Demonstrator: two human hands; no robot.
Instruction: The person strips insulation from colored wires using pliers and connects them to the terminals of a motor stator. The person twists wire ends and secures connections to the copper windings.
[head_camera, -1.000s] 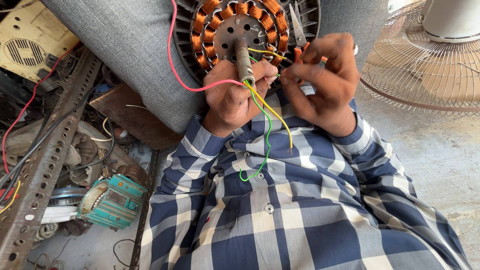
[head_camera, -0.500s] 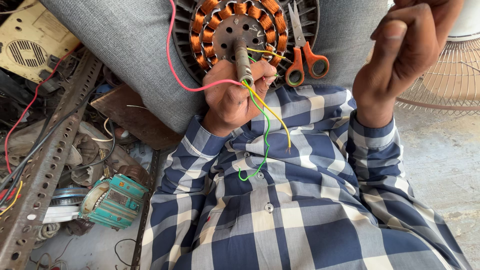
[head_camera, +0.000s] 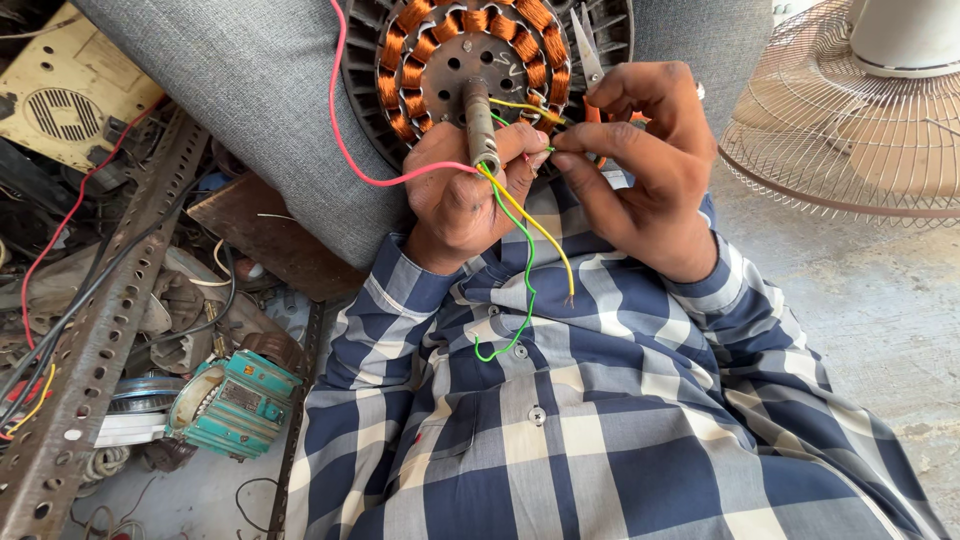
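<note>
Scrap metal and a fan guard (head_camera: 850, 150) crowd the concrete floor. The left hand (head_camera: 465, 195) grips the stator (head_camera: 470, 55) shaft; the right hand (head_camera: 640, 165) pinches yellow wire (head_camera: 540, 225) (scissors (head_camera: 590, 60) lying close). A tug could likely snap the copper lead.

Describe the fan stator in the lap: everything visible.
The fan stator is a round dark metal core ringed with orange-copper coil windings, its top cut off by the frame. A grey steel shaft sticks out of its perforated centre plate. It rests against grey cloth. The left hand grips the shaft; red, yellow and green wires trail from it.
</note>
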